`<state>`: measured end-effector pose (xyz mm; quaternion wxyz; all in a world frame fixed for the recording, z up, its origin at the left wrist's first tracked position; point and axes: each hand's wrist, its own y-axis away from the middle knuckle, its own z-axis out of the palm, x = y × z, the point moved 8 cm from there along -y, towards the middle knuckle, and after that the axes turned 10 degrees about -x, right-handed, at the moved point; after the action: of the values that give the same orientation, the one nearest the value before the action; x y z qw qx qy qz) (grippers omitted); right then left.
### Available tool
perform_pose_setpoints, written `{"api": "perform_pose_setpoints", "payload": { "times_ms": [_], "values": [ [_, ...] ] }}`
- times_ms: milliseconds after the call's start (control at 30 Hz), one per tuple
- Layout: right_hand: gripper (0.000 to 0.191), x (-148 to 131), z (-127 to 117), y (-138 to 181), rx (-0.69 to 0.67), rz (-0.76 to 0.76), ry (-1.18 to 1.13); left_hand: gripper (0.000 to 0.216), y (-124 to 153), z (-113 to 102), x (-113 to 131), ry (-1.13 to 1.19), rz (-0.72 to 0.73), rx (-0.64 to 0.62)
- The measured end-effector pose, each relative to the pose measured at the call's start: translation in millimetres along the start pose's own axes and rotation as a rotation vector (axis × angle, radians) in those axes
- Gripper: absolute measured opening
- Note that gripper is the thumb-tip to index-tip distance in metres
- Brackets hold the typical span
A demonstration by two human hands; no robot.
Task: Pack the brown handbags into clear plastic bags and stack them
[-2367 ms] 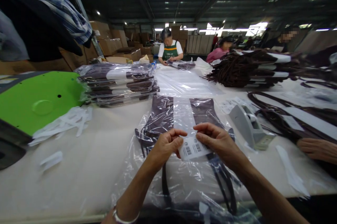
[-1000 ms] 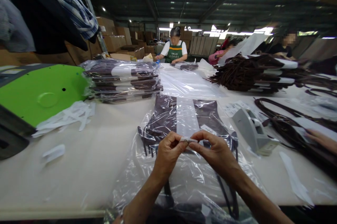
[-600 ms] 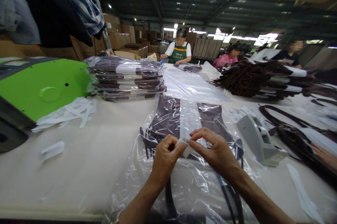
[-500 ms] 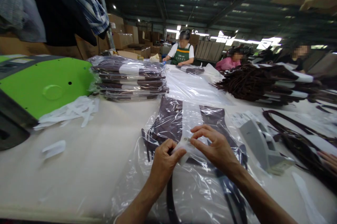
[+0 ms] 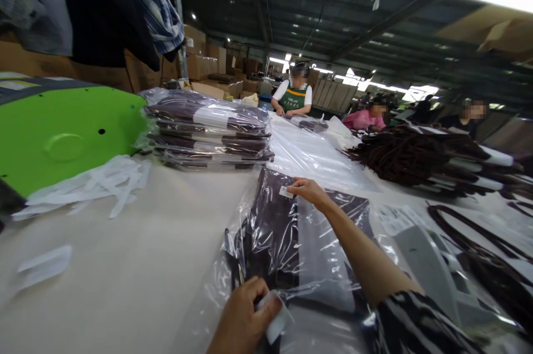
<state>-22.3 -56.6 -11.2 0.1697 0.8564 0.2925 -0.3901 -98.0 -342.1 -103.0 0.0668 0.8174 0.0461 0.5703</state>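
A clear plastic bag (image 5: 287,243) with dark brown straps and a white card inside lies on the table in front of me. My right hand (image 5: 307,190) reaches to the bag's far end and pinches a small white sticker (image 5: 286,192) against the plastic. Close to me, my left hand (image 5: 244,318) is closed on a strip of white backing paper (image 5: 278,320) at the bag's near end.
A stack of filled bags (image 5: 210,129) stands at the back left beside a green machine cover (image 5: 62,135) and loose white paper strips (image 5: 91,185). A grey tape dispenser (image 5: 433,271) and bundles of brown straps (image 5: 416,157) are on the right. Other people work farther along the table.
Both hands held a barcode label sheet together over the bag. Now they have parted: the right hand has carried a small sticker to the bag's far end, the left keeps the backing paper.
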Motion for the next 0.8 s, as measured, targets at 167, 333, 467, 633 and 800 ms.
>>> {"api": "perform_pose_setpoints", "payload": {
  "times_ms": [167, 333, 467, 633, 800],
  "values": [
    [0.020, 18.1, 5.9, -19.8, -0.049, 0.001, 0.013, 0.036, -1.7, 2.8, -8.8, -0.031, -0.047, -0.025],
    [0.018, 23.0, 3.3, -22.7, -0.073, 0.004, 0.027, 0.030, -2.8, 2.8, -12.7, -0.013, -0.017, -0.020],
    [0.016, 26.3, 3.8, -21.2, -0.065, 0.001, 0.046, 0.032, -3.3, 3.1, -15.7, -0.039, -0.029, -0.026],
    [0.012, 36.8, 10.3, -19.6, -0.009, -0.014, 0.088, 0.034, -3.8, 3.6, -15.0, -0.042, -0.037, -0.046],
    [0.009, 47.2, 17.9, -20.5, 0.065, -0.020, 0.143, 0.041, -3.6, 0.7, -11.9, 0.033, -0.052, 0.000]
  ]
}}
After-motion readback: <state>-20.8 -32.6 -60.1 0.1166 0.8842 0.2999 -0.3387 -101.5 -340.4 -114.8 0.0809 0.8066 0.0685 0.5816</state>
